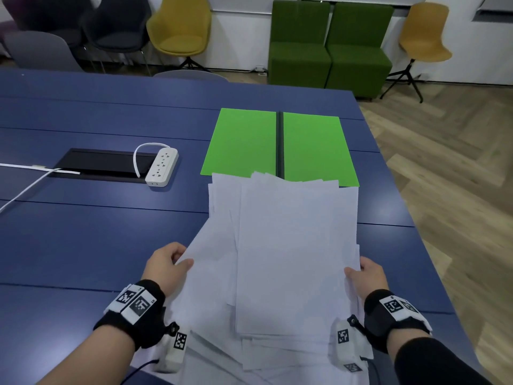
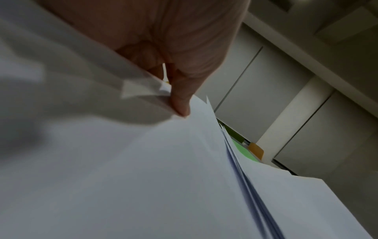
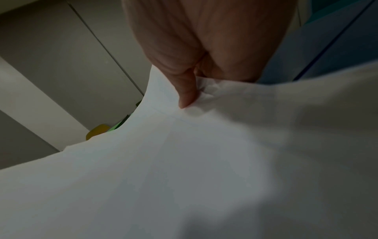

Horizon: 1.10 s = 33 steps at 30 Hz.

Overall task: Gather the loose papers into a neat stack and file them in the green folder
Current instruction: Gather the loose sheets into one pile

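A loose, uneven pile of white papers [image 1: 294, 245] is held up over the blue table, its sheets fanned and skewed. My left hand [image 1: 169, 263] grips the pile's left edge, thumb on top; the left wrist view shows that thumb pressed on the papers [image 2: 163, 169]. My right hand [image 1: 366, 276] grips the right edge, and its thumb pinches crumpled papers [image 3: 184, 161] in the right wrist view. The green folder [image 1: 244, 143] lies open and flat beyond the pile, a dark spine down its middle; the papers' far ends cover its near edge.
A white power strip [image 1: 162, 168] with its cord lies left of the folder beside a black cable hatch [image 1: 102, 165]. The blue table [image 1: 97, 234] ends at the right over wood floor. Chairs and green seats stand behind.
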{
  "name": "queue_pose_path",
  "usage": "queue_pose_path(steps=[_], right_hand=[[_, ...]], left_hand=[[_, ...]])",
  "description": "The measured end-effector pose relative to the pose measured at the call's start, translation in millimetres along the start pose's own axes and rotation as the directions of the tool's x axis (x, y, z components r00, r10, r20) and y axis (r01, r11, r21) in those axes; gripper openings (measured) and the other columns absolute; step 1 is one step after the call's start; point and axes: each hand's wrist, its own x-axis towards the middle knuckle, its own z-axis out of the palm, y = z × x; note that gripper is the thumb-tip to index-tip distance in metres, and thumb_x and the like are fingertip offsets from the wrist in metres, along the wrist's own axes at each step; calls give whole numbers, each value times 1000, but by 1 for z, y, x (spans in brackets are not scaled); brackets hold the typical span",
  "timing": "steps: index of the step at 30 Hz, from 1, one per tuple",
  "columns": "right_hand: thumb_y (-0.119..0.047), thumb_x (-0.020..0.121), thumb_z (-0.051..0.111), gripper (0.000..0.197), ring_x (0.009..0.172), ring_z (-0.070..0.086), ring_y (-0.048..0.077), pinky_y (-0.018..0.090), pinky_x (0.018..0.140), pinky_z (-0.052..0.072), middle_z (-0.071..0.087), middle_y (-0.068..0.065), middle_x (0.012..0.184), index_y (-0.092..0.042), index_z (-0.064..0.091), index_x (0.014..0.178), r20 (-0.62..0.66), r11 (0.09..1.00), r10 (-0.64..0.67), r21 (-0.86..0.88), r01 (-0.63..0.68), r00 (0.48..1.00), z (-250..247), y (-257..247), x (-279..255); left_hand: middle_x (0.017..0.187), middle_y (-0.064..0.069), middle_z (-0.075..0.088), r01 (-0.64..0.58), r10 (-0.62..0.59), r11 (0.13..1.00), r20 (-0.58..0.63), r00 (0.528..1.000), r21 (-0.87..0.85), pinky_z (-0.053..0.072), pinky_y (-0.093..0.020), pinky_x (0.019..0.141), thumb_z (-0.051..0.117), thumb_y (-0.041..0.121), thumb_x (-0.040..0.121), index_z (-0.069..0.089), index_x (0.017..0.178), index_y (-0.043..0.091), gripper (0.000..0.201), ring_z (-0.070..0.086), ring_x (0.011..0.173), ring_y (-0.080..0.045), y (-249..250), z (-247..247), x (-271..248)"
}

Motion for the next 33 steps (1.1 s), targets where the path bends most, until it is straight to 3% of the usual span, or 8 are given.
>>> queue_pose_path(steps=[7, 12, 17, 22, 27, 33], right_hand=[[0, 82, 55, 13, 85, 61, 33, 35, 77, 47, 67, 12, 88, -9, 64, 85, -13, 1000, 9, -26, -9, 1000, -10, 0, 1], [1, 83, 55, 14, 84, 60, 31, 32, 75, 45, 66, 12, 88, -9, 64, 86, 0, 999, 18, -32, -18, 1000, -11, -1, 2], [0, 82, 55, 15, 83, 61, 31, 32, 74, 46, 67, 11, 87, -12, 64, 83, 16, 998, 13, -54, -12, 1000, -12, -3, 3], [-1, 85, 54, 15, 86, 62, 32, 34, 76, 48, 67, 11, 89, -13, 63, 85, 30, 998, 12, -65, -10, 999, -13, -5, 2], [-1, 84, 54, 14, 89, 63, 34, 38, 81, 50, 67, 12, 91, -10, 64, 89, 47, 995, 25, -94, -20, 999, -13, -6, 6], [1, 84, 52, 17, 90, 62, 32, 34, 80, 48, 66, 11, 92, -11, 62, 90, 68, 994, 35, -105, -28, 997, -13, -9, 6]], left_hand=[[83, -11, 67, 24, -21, 999, -134, 991, 23, 42, -34, 74, 61, 7, 85, 60, 83, 8, 3, 61, 80, -33, -5, -31, 19], [85, -6, 64, 45, -30, 995, -158, 987, 92, 44, -38, 77, 50, 15, 92, 54, 86, 17, 7, 59, 85, -32, 10, -52, 29], [80, -4, 63, -104, 165, 946, -179, 970, 306, 48, -42, 78, 49, 19, 93, 49, 83, 27, 13, 59, 81, -31, 45, -98, 45], [80, -14, 65, -316, 371, 855, -61, 927, 411, 47, -40, 80, 52, 8, 90, 55, 82, 23, 17, 62, 82, -35, 92, -136, 61], [94, -14, 64, -405, 481, 707, 25, 876, 580, 50, -48, 83, 48, 13, 90, 56, 90, 19, 10, 59, 91, -37, 147, -148, 74], [96, -12, 62, -459, 561, 640, 32, 827, 616, 49, -51, 86, 45, 7, 84, 56, 90, 17, 17, 57, 95, -36, 226, -158, 70]])
